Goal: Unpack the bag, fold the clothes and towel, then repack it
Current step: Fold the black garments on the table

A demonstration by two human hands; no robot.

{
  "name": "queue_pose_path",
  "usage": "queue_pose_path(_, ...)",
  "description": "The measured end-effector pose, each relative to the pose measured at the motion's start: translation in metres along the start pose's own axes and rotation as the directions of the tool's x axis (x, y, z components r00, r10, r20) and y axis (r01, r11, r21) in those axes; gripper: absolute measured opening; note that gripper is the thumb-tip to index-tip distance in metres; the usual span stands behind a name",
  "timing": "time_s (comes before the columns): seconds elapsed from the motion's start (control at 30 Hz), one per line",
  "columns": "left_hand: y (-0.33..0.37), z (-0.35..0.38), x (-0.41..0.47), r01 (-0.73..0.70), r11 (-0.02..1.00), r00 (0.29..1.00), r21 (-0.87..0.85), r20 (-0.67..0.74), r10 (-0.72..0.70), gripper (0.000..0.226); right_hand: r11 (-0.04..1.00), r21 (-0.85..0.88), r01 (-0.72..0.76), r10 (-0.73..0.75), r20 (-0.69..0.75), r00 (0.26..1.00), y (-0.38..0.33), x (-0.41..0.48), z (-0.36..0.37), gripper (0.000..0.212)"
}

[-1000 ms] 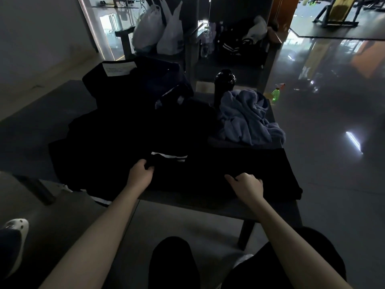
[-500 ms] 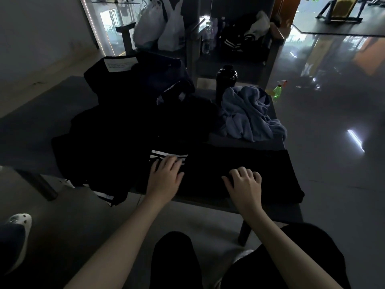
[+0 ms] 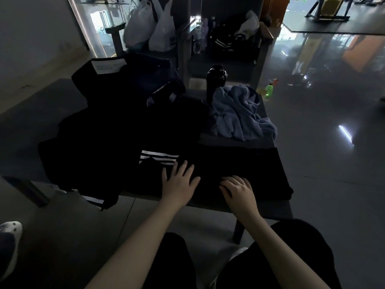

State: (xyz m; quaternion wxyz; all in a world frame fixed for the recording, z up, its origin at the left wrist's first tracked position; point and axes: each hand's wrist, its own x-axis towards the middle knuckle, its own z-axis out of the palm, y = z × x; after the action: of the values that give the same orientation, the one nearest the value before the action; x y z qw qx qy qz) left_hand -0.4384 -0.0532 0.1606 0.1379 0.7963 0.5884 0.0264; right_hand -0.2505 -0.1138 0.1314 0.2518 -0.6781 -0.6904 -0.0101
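While both palms are pressing flat on the black garment at the tabletop's near edge, the left hand and right hand are lying spread, each grip clasping nothing. Beyond the right grip, the crumpled blue towel is lying unfolded.

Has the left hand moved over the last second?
Yes. The left hand slid right across the black garment, from left of the white stripes to just below their right end, now lying flat, nearer the right hand.
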Motion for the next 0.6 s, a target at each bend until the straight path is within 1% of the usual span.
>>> queue_pose_path(0.03, 0.002, 0.004, 0.0, 0.002, 1.0, 1.0, 0.022, 0.025, -0.003, 0.059, 1.0, -0.007, 0.002, -0.002, 0.021, 1.0, 0.002, -0.001, -0.001, 0.037)
queue_pose_path(0.13, 0.001, 0.009, 0.003, 0.027, 0.998, 0.999, 0.061, 0.032, -0.029, 0.061, 0.999, -0.034, -0.017, 0.02, 0.086, 0.996, 0.009, -0.004, -0.004, 0.041)
queue_pose_path(0.2, 0.007, 0.005, 0.005, 0.038, 0.993, 0.998, 0.112, 0.042, -0.043, 0.062, 0.997, -0.046, -0.059, 0.063, 0.101, 0.993, 0.012, -0.007, -0.008, 0.04)
queue_pose_path(0.23, 0.011, 0.003, 0.006, 0.039, 0.986, 0.999, 0.162, 0.023, -0.043, 0.062, 0.994, -0.064, -0.093, 0.099, 0.094, 0.991, 0.014, -0.008, -0.012, 0.042)
queue_pose_path(0.3, 0.02, -0.001, 0.008, 0.009, 0.965, 0.998, 0.263, -0.057, 0.007, 0.064, 0.977, -0.111, -0.18, 0.185, 0.04, 0.982, 0.018, -0.009, -0.021, 0.048)
queue_pose_path(0.37, 0.027, 0.001, 0.012, -0.062, 0.954, 0.99, 0.294, -0.1, 0.095, 0.066, 0.946, -0.165, -0.279, 0.282, -0.008, 0.96, 0.025, -0.009, -0.034, 0.052)
queue_pose_path(0.43, 0.028, 0.008, 0.017, -0.093, 0.967, 0.992, 0.238, -0.063, 0.111, 0.065, 0.898, -0.23, -0.374, 0.394, 0.043, 0.918, 0.039, -0.01, -0.045, 0.052)
queue_pose_path(0.5, 0.027, 0.016, 0.02, -0.077, 0.979, 0.997, 0.19, -0.006, 0.08, 0.063, 0.839, -0.246, -0.485, 0.516, 0.082, 0.852, 0.053, -0.014, -0.053, 0.058)
queue_pose_path(0.53, 0.026, 0.019, 0.02, -0.071, 0.981, 0.997, 0.182, 0.005, 0.072, 0.061, 0.807, -0.216, -0.549, 0.577, 0.091, 0.812, 0.06, -0.016, -0.057, 0.06)
queue_pose_path(0.6, 0.025, 0.02, 0.021, -0.076, 0.983, 0.997, 0.165, 0.002, 0.077, 0.06, 0.74, -0.09, -0.667, 0.672, 0.079, 0.736, 0.068, -0.02, -0.063, 0.064)
